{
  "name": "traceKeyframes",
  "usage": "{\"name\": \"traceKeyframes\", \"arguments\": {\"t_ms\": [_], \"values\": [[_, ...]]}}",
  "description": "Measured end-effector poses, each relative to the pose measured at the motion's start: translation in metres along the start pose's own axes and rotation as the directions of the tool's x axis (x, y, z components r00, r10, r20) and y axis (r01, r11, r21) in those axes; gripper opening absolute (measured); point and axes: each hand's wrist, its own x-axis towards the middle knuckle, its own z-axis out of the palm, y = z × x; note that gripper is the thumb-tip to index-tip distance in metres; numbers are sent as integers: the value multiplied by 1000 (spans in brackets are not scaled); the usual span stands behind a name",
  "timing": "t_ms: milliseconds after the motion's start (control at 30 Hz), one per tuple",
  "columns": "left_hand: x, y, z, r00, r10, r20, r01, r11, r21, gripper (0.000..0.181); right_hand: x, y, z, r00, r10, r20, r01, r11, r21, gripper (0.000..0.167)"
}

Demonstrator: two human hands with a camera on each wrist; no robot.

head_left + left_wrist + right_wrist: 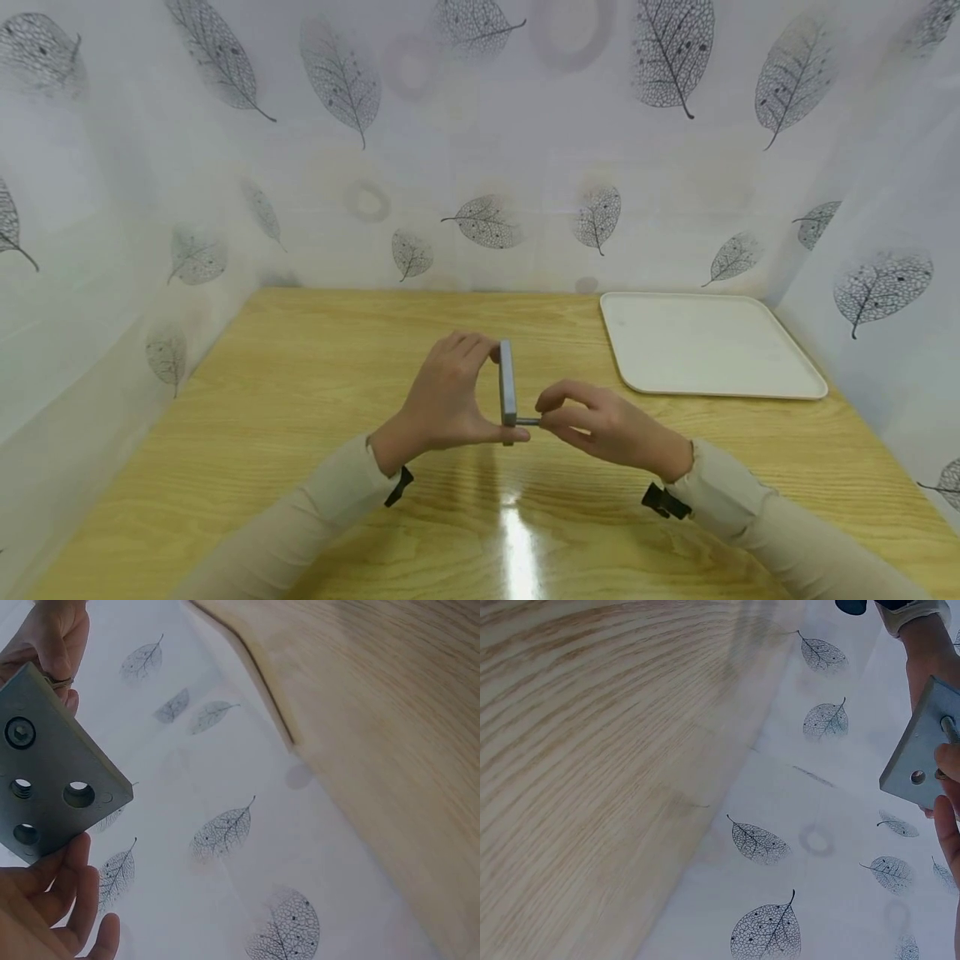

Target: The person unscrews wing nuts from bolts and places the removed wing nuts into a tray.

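A grey metal plate (507, 383) with several round holes stands on edge above the table. My left hand (450, 396) grips it by opposite edges, fingers at the far end and thumb at the near end. In the left wrist view a socket-head bolt (21, 733) sits in one hole of the plate. Its shank (528, 422) sticks out of the other face toward my right hand (600, 421), whose thumb and fingertips pinch its end. The fingertips partly hide that end; something thin and metallic shows by them in the left wrist view, too small to tell.
A white rectangular tray (622, 367) lies at the back right of the wooden table (337, 350). A pale curtain with a leaf print (487, 221) rises behind the table and along both sides. Light reflects off the tabletop near the front.
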Motion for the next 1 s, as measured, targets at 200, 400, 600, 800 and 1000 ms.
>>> {"name": "traceKeyframes", "arguments": {"t_ms": [200, 400, 600, 800, 1000], "values": [[1, 0, 1, 1000, 7, -16, -7, 1000, 3, 83, 0, 1, -2, 1000, -6, -1, 6, 999, -35, 19], [2, 0, 2, 1000, 6, -19, -6, 1000, 9, 82, -1, 1, -5, 995, 36, 89, -39, 999, 31, 14], [0, 0, 3, 1000, -5, -16, 5, 1000, 15, 80, -2, -3, -4, 987, 95, 127, -106, 991, 84, 20], [-2, 0, 3, 999, -4, -33, 4, 1000, 15, 80, 0, -4, -2, 992, 79, 99, -83, 996, 45, 22], [0, 0, 2, 999, -5, -39, 5, 1000, 10, 79, 0, -2, -2, 997, 50, 61, -49, 999, -18, 23]]}}
